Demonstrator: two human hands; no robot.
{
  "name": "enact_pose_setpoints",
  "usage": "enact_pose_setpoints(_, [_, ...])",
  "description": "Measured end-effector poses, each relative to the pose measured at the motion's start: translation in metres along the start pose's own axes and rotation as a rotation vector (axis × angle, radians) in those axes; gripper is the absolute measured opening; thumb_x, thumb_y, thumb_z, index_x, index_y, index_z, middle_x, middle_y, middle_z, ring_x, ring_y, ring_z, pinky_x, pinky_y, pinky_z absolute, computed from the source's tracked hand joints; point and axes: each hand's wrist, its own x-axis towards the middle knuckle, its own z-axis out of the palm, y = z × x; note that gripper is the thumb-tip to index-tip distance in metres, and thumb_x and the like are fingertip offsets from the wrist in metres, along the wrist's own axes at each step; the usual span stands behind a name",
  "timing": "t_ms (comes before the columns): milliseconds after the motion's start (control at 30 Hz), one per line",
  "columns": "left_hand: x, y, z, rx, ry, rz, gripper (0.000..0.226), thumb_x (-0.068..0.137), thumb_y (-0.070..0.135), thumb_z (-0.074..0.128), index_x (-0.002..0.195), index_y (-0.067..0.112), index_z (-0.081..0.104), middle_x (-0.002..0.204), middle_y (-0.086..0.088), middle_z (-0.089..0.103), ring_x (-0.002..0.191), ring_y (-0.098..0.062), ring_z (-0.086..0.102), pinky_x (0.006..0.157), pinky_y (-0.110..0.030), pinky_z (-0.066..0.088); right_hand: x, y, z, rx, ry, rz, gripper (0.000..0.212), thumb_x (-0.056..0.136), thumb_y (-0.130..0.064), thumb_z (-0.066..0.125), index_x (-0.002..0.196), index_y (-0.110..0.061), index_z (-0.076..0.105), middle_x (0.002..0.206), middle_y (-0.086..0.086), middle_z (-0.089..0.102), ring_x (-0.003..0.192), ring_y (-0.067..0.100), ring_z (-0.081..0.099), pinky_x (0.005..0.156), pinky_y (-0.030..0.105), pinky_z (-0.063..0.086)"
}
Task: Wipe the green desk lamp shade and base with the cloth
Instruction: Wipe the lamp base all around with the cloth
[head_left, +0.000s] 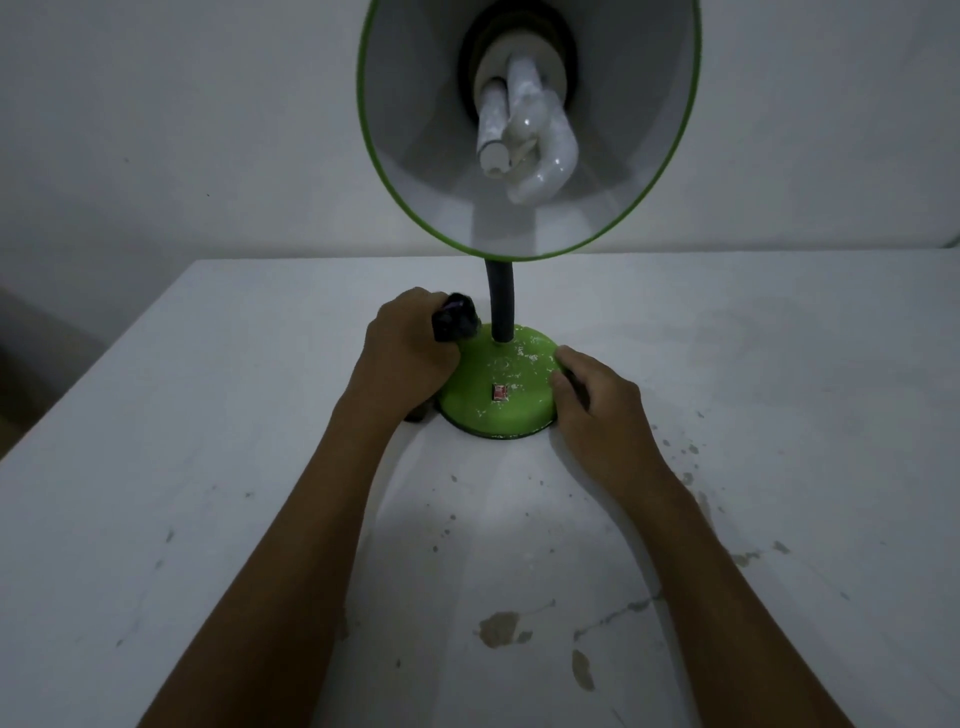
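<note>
On white table (208, 467): left hand (405, 353) clamps dark cloth (456, 317) against green base (498, 384). Right hand (597, 405), fingers curled, grips base's rim. Red switch (500, 391) label unreadable.

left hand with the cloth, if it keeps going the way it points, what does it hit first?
Probably the lamp's black neck. The left hand grips the dark cloth at the base's left edge, knuckles toward the neck. Depth is unclear, so it might pass behind.

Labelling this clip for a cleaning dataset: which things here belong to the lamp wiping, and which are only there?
Part of the job:
lamp shade
lamp base
dark cloth, gripped in left hand
right hand, at the base's edge

Only there:
bulb
black neck
stained white table
</note>
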Motion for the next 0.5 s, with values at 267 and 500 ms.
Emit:
enact_pose_setpoints(267, [0.011, -0.001, 0.021, -0.156, -0.047, -0.081, 0.027, 0.091, 0.019, 0.06, 0.069, 0.032, 0.052, 0.074, 0.009, 0.054, 0.069, -0.007, 0.049, 0.057, -0.016, 0.032, 0.0, 0.002, 0.001, 0.005, 0.007, 0.007, 0.028, 0.099, -0.009, 0.052, 0.122, 0.002, 0.063, 0.121, 0.014, 0.067, 0.095, 0.0, 0.053, 0.08, 0.0, 0.036])
enact_pose_setpoints(500, [0.004, -0.013, 0.019, -0.162, -0.026, 0.06, 0.01, 0.088, 0.019, 0.067, 0.081, 0.023, 0.062, 0.072, 0.017, 0.054, 0.067, 0.002, 0.05, 0.061, 0.0, 0.034, 0.001, 0.001, 0.001, -0.002, 0.006, 0.022, 0.034, 0.1, -0.013, 0.051, 0.133, -0.005, 0.059, 0.132, 0.005, 0.063, 0.116, 0.003, 0.051, 0.089, -0.003, 0.028])
